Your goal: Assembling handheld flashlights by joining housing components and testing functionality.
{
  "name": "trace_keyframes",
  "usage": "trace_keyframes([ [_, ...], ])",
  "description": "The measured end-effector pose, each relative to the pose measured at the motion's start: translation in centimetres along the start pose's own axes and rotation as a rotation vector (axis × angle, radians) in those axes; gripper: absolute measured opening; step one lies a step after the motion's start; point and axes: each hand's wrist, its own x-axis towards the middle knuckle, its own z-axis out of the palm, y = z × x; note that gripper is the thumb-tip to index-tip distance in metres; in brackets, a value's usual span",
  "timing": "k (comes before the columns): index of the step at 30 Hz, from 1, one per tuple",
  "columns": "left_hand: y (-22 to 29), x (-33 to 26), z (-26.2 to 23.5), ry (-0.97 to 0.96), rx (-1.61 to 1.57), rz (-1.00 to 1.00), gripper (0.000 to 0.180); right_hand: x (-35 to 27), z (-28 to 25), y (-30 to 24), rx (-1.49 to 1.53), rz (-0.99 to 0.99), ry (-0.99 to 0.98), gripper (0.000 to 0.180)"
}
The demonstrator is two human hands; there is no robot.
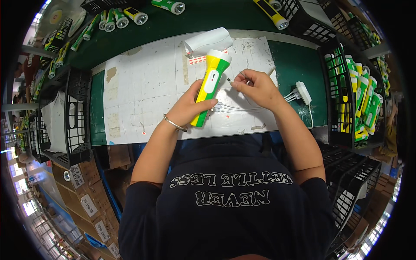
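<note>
My left hand (189, 104) is wrapped round the lower part of a yellow and green flashlight (212, 80) with a white head, tilted with its head away from me. On its white side panel a small dark port faces up. Beside it, my right hand (255, 89) pinches a white charging cable near its small metal plug (229, 79), which points toward the panel, a short gap apart from it. Several white cables (242, 108) run across the board under my hands to a white charger block (303, 92) on the right.
A curled white paper sheet (210, 41) with red stickers lies behind the flashlight. A black crate (333, 125) full of flashlights stands at the right, another black crate (78, 112) at the left. More flashlights (136, 16) line the back of the green table (299, 65).
</note>
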Motion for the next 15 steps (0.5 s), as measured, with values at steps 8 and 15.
trace_keyframes([
  [8, 0.8, -2.8, -2.1, 0.155, -0.024, 0.130, 0.059, 1.0, 1.9, -0.1, -0.124, -0.052, -0.050, 0.024],
  [15, 0.9, -12.9, -11.6, 0.773, -0.410, 1.010, 0.068, 1.6, 1.7, -0.3, -0.067, -0.138, -0.062, 0.014],
])
